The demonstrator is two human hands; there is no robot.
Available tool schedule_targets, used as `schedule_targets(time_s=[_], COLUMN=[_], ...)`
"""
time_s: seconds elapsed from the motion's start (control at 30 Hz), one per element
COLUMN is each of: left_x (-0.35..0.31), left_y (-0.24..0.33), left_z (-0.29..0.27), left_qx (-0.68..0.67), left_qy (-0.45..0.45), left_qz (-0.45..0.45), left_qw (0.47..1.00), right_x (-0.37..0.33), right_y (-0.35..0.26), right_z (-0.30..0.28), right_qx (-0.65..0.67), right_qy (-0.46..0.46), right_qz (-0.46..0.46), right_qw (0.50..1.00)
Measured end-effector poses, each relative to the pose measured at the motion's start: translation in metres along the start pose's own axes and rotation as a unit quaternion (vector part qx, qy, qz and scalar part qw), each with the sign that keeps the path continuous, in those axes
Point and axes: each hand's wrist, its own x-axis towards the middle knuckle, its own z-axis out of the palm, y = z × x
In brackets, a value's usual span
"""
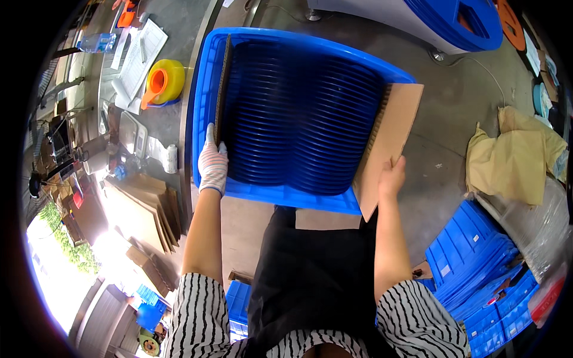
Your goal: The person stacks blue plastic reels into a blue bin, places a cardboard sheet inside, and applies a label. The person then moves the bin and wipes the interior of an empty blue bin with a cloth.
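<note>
In front of me is a blue plastic bin, holding two side-by-side rows of dark blue round discs stacked on edge. My left hand, in a white striped glove, grips the near end of a cardboard sheet that stands upright along the bin's left inner wall; its fingers lie on the outer side and its thumb on the inner. My bare right hand is closed on the outer edge of a brown cardboard sheet. That sheet leans outward over the bin's right rim, its inner edge beside the discs.
At left, a grey table carries papers, a yellow tape roll with an orange piece and a water bottle. Cardboard sheets lean below it. Blue crates and a tan sack lie at right. A blue-topped white machine stands beyond.
</note>
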Motion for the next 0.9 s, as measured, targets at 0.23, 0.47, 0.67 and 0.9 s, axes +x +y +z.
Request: schedule_targets(time_s=[0.23,0.47,0.67,0.9], left_x=[0.078,0.121,0.142,0.177], left_y=[0.063,0.017,0.013,-0.025], left_z=[0.014,0.037,0.061,0.092], left_qx=[0.037,0.126,0.13,0.066], left_qy=[0.094,0.123,0.145,0.106], left_qz=[-0.002,0.046,0.055,0.007], left_qw=[0.995,0.983,0.979,0.992], right_x=[0.052,0.045,0.067,0.084], right_y=[0.003,0.013,0.02,0.023], right_z=[0.017,0.075,0.126,0.155], right_qx=[-0.017,-0.127,-0.152,-0.054], right_qy=[0.085,0.123,0.111,0.025], right_qz=[-0.018,-0.04,0.011,-0.003], right_qw=[0.996,0.983,0.982,0.998])
